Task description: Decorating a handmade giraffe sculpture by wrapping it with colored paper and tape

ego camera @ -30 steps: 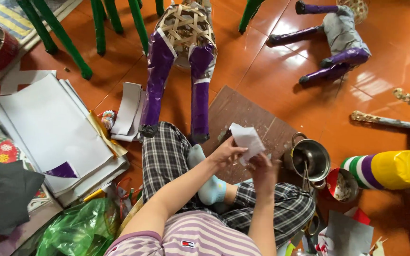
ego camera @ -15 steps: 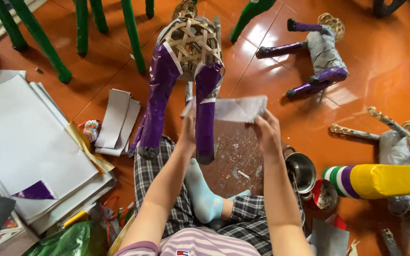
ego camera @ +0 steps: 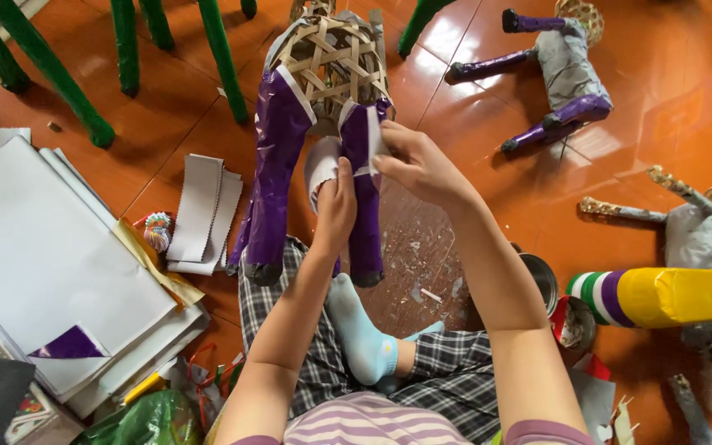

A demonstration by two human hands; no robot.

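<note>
A woven bamboo animal frame (ego camera: 331, 62) stands on the floor in front of me, its two near legs wrapped in purple paper (ego camera: 269, 177). My left hand (ego camera: 335, 202) presses a white paper piece (ego camera: 320, 165) between the two legs, against the right one. My right hand (ego camera: 422, 165) pinches the same paper at the top of the right purple leg (ego camera: 364, 222). Both hands touch the frame just below its open lattice body.
Stacked white sheets (ego camera: 35, 255) and scalloped white strips (ego camera: 199, 214) lie at left. Green frame legs (ego camera: 67, 74) stand at the back. More purple and grey wrapped animal figures (ego camera: 558, 66) lie at right, beside a striped paper roll (ego camera: 661, 297) and a metal pot (ego camera: 541, 280). A brown board (ego camera: 422, 264) lies under my legs.
My hands have carried the white paper from my lap up to the frame and now press it onto the right purple leg. The view has tilted forward toward the frame.
</note>
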